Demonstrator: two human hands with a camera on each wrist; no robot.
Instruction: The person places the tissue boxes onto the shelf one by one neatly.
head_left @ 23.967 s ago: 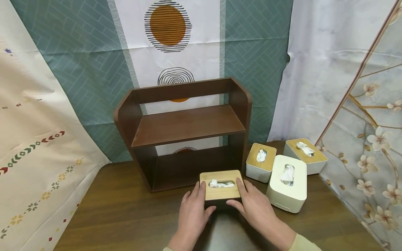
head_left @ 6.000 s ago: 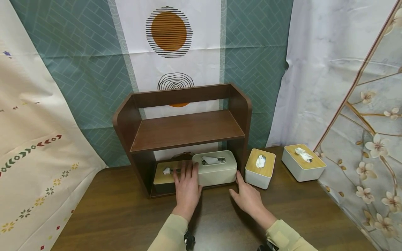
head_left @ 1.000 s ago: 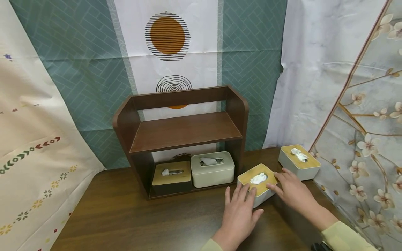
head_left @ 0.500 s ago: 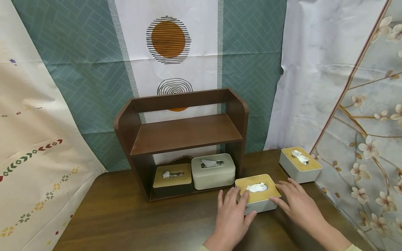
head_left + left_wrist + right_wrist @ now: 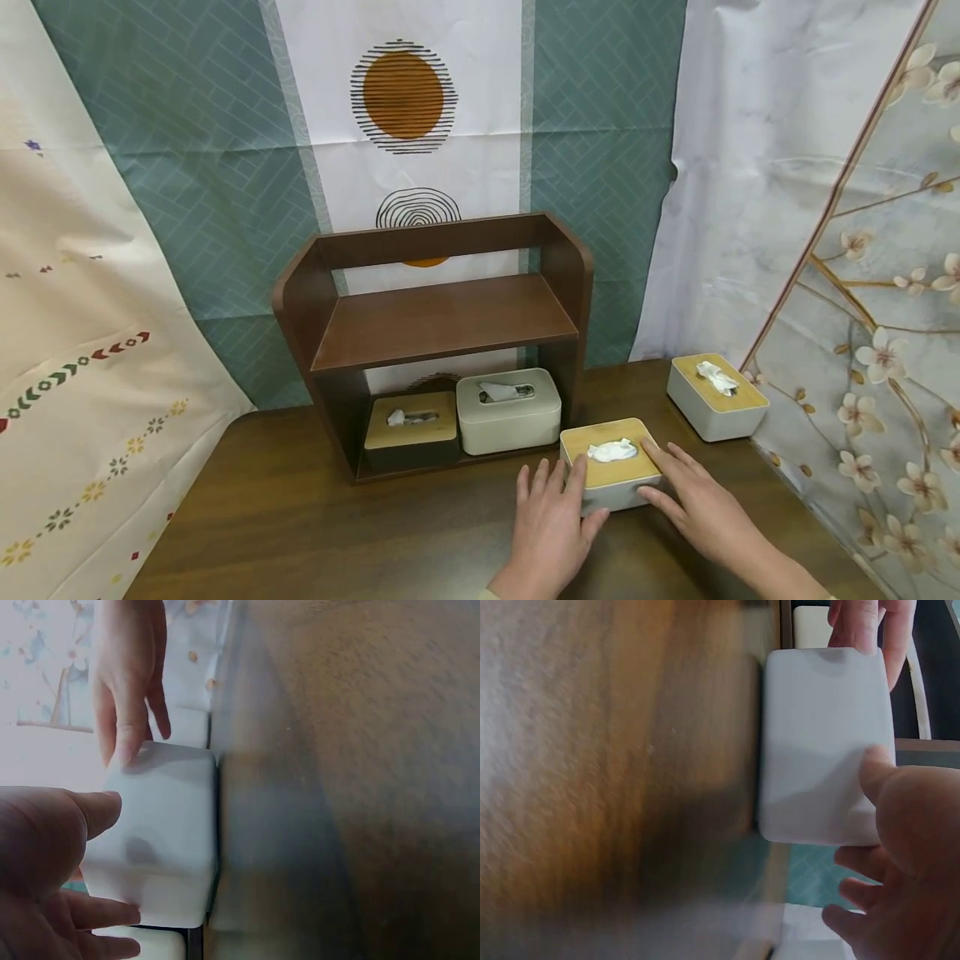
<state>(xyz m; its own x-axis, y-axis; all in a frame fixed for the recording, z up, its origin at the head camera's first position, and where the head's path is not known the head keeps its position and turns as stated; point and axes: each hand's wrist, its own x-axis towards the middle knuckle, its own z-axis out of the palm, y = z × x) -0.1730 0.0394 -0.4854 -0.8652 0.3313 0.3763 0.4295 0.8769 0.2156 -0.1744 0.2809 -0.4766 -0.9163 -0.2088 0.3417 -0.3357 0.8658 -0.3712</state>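
A white tissue box [image 5: 611,463] with a bamboo lid and a tuft of tissue stands on the table, just right of and in front of the brown shelf. My left hand [image 5: 550,521] is at its left end, fingertips at the lid's edge, fingers spread and nearly straight. At the right end, my right hand [image 5: 703,506] lays its index finger on the lid's edge, with the thumb at the front face. In the right wrist view that thumb [image 5: 876,771] overlaps the white front wall, and the other fingers extend past the box's end.
The two-tier brown shelf [image 5: 450,321] holds a dark tissue box with a wooden lid [image 5: 412,427] and a cream tissue box [image 5: 510,417] on its lower level. Another white tissue box with a bamboo lid [image 5: 717,396] stands at the back right, near the flowered curtain [image 5: 862,350].
Dark and cream boxes went into the lower shelf earlier. Over the last second the bamboo-lidded box has turned, its long side now facing me, and come slightly nearer. The right index has moved onto the lid.
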